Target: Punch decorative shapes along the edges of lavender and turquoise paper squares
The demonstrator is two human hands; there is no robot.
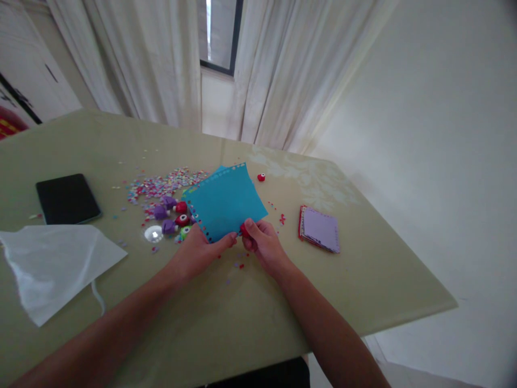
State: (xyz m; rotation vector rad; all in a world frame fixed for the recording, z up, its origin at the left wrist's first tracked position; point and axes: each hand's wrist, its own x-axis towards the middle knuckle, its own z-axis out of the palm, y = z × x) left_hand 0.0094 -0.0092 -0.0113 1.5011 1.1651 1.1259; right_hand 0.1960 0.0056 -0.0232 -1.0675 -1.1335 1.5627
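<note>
A blue sheet of paper (228,203) is held tilted above the table, with punched holes along its left and top edges. My left hand (201,245) grips its lower left part, thumb laid along the bottom edge. In my right hand (262,241) is a small red craft punch (244,230), closed in by thumb and fingers at the paper's lower edge. Whether the punch's jaws bite the paper is hidden. Left of the sheet lie several purple punches (160,212), red punches (181,207) and a green punch (184,232), partly covered by paper and hand.
Colourful paper confetti (165,183) is heaped behind the punches. A dark tablet (68,198) and a white bag with a cord (60,264) lie at left. To the right are a stack of purple and red paper (320,229) and another red punch (261,177).
</note>
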